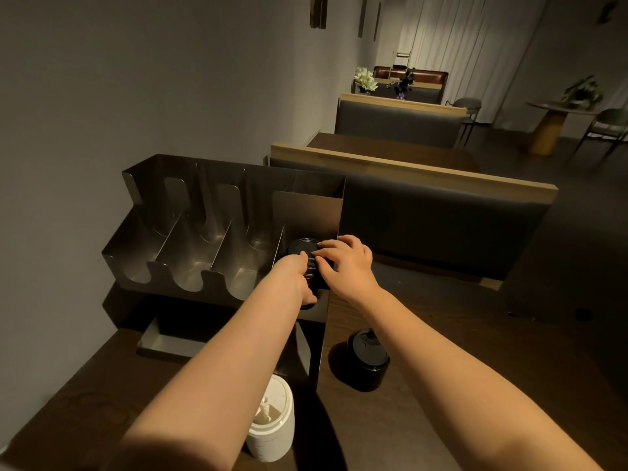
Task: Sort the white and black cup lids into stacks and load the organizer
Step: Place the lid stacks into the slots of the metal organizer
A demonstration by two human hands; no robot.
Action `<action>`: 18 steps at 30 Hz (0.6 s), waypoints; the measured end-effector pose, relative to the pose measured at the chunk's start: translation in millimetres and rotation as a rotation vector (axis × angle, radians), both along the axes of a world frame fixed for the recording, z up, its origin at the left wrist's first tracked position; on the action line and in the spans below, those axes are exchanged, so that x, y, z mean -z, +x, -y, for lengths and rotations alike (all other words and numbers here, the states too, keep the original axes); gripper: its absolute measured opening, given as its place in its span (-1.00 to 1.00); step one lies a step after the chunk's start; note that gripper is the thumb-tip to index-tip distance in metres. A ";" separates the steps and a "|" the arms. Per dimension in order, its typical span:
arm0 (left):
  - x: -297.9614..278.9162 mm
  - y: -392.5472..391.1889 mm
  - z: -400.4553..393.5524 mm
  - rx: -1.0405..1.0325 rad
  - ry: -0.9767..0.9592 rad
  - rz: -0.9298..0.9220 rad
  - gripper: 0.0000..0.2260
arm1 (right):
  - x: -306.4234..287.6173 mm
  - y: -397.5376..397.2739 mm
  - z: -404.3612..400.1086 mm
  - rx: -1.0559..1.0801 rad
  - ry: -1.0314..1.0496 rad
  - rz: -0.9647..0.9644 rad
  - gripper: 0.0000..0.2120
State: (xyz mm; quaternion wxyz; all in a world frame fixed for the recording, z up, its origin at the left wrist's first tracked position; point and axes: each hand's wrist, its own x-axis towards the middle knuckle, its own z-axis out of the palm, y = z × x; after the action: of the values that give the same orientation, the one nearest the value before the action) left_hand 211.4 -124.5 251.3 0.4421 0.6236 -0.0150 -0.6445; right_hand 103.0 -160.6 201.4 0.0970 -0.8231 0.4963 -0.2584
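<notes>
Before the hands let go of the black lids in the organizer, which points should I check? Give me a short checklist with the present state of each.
1. Both hands hold the black lid stack: left hand, right hand. Ok.
2. Stack is in the rightmost slot of the organizer. Ok.
3. Stack sits fully on the slot floor. Cannot tell, the hands hide it.
4. Other three slots are free. Ok.
5. Second black stack and white stack wait on the table. Ok.

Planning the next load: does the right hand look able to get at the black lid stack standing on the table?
Probably yes. The black lid stack stands in the open beside the organizer, nothing over it; the right hand must first let go of the black lids.
</notes>
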 end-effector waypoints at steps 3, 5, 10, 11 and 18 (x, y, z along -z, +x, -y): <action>2.4 0.3 -2.3 0.066 -0.021 0.026 -0.81 | 6.3 0.5 -4.1 0.011 -0.009 -0.057 -0.70; 1.6 1.0 -4.9 0.073 -0.048 0.091 -0.78 | 10.7 2.6 -7.4 0.022 0.013 -0.051 -0.70; 1.3 -8.0 -17.9 0.216 -0.312 0.764 -0.53 | 4.7 5.6 -7.2 -0.009 0.048 -0.133 -0.67; 2.0 -9.5 -19.9 0.336 -0.370 0.951 -0.49 | 2.3 6.3 -6.1 -0.019 0.058 -0.153 -0.67; 20.3 1.8 -14.6 1.064 -0.217 1.708 -0.53 | 4.1 3.0 -12.8 0.021 0.010 -0.122 -0.67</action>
State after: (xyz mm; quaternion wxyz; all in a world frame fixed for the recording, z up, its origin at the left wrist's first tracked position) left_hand 213.3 -110.0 231.0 -0.0068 0.7450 -0.6608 -0.0911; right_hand 105.9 -147.8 197.2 0.0682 -0.8315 0.5112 -0.2064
